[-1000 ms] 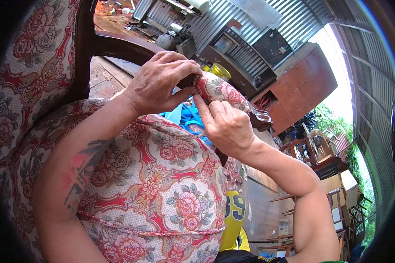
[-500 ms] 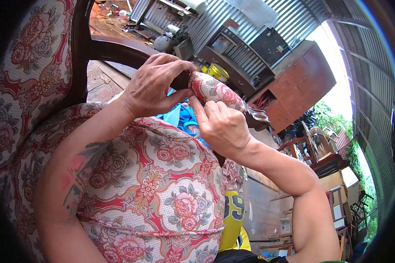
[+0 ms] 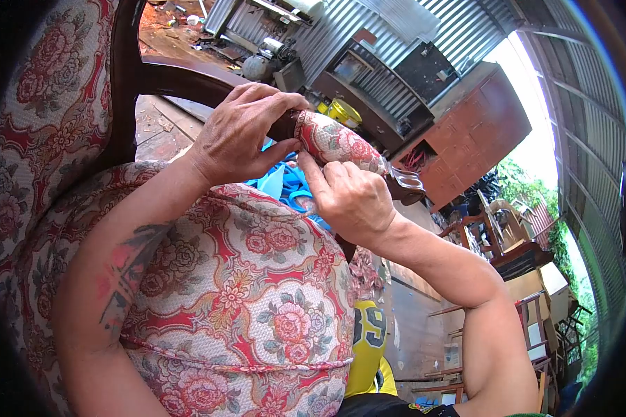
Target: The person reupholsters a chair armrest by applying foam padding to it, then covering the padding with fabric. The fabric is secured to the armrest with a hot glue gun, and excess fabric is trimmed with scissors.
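Observation:
A chair with floral upholstery fills the near view, its seat cushion bulging below my hands. On its dark wooden arm sits a padded armrest in the same fabric. My left hand is closed over the back end of this pad, fingers on top and thumb at the lower edge. My right hand lies against the pad's lower side, index finger pressed to the fabric edge close to my left thumb. Its other fingers are curled in; whether they hold something small is hidden. Blue cloth shows beneath the arm.
The chair's upholstered backrest rises at the left. Beyond the arm are a yellow bucket, a dark cabinet frame and a reddish-brown cabinet. Wooden furniture parts are piled at the right. Yellow clothing shows below.
Both hands keep their place on the armrest with almost no visible movement. The view has shifted very slightly.

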Tool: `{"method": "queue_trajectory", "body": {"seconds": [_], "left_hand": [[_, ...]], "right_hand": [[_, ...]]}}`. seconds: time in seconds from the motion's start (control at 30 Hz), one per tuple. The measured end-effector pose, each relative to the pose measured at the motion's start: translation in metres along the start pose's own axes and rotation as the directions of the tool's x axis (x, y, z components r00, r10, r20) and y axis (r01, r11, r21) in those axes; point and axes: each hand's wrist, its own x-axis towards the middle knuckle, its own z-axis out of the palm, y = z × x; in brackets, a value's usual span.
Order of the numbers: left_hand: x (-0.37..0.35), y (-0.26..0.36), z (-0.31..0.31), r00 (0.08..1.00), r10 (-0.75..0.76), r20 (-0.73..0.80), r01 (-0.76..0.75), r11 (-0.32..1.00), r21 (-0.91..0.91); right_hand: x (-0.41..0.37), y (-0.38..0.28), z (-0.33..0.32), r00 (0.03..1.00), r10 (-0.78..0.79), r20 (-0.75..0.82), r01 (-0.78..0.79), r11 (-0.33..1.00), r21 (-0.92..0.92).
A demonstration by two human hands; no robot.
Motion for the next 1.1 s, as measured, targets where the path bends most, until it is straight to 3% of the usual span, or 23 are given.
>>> {"method": "queue_trajectory", "body": {"seconds": [0.1, 0.53, 0.87, 1.0, 1.1], "left_hand": [[0.000, 0.001, 0.000, 1.000, -0.012, 0.005, 0.012, 1.000, -0.020], [0.001, 0.000, 0.002, 0.999, -0.034, -0.007, 0.033, 0.998, -0.052], [0.009, 0.009, -0.003, 0.998, -0.005, -0.064, 0.002, 0.999, -0.043], [0.006, 0.009, 0.000, 0.999, 0.039, -0.030, -0.040, 0.998, -0.046], [0.004, 0.009, 0.003, 0.998, -0.008, -0.058, 0.003, 0.996, -0.088]], "right_hand": [[-0.001, -0.002, 0.002, 0.997, 0.033, 0.076, -0.031, 0.999, -0.030], [0.002, -0.002, -0.002, 0.994, 0.046, 0.101, -0.045, 0.999, -0.019], [-0.010, -0.009, 0.009, 0.968, 0.239, -0.071, -0.221, 0.955, 0.199], [-0.011, -0.015, 0.014, 0.936, 0.333, -0.115, -0.285, 0.908, 0.308], [-0.013, -0.021, 0.009, 0.892, 0.441, -0.102, -0.369, 0.839, 0.399]]}}
